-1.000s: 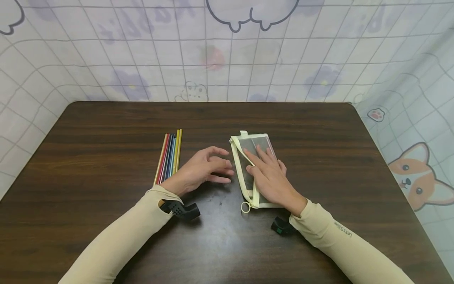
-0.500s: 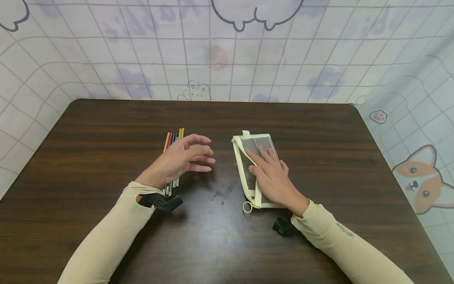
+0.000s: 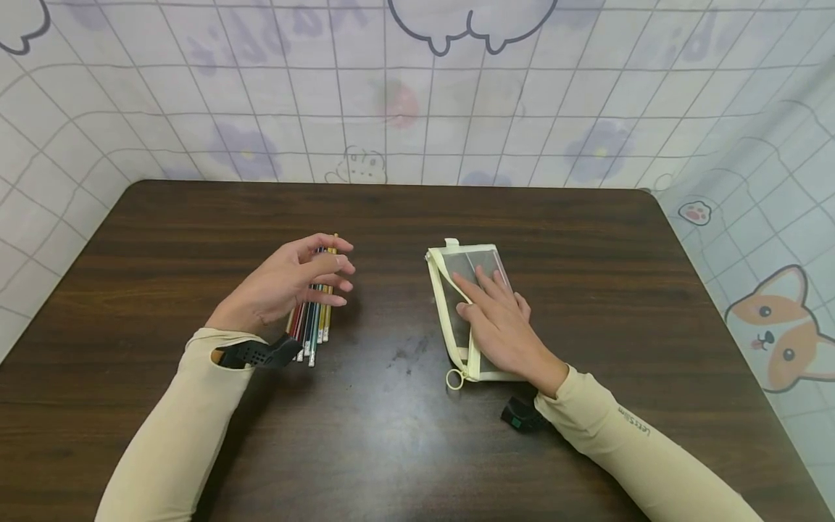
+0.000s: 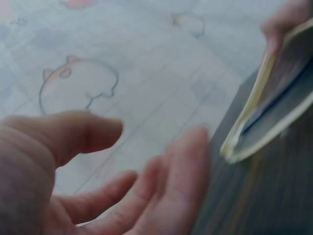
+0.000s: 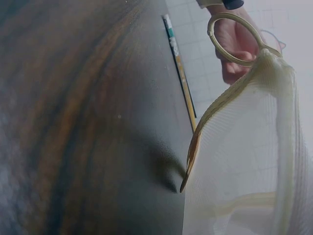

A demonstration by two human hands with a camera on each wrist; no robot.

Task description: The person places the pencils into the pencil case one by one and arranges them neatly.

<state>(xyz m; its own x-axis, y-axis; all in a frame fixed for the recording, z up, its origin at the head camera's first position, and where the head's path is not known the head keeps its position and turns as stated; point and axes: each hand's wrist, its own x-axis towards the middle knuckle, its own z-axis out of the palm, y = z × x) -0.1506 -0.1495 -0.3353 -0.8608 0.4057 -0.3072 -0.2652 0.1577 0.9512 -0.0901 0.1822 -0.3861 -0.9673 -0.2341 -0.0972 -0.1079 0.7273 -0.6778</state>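
In the head view, my left hand (image 3: pixel 287 279) hovers over a row of several colored pencils (image 3: pixel 313 326), covering their middle; its fingers are loosely bent with nothing between them. White-tipped ends of the pencils show below the hand. To the right lies a pale yellow zippered pencil case (image 3: pixel 472 255) with see-through mesh sides. My right hand (image 3: pixel 502 326) rests on top of the case, fingers spread. A zipper ring (image 3: pixel 454 379) hangs at its near left corner. The left wrist view shows the empty left hand (image 4: pixel 122 181) and, beyond it, the case's edge (image 4: pixel 266 83).
Everything lies on a dark wood-grain table (image 3: pixel 391 435). A light grid-patterned cloth (image 3: pixel 293 94) with cartoon prints stands behind and at the sides. A black wrist camera (image 3: pixel 257 353) sits at the left cuff, another (image 3: pixel 522 415) at the right cuff.
My left hand has moved left, away from beside the pencil case to over the pencils. The right hand has stayed on the case.
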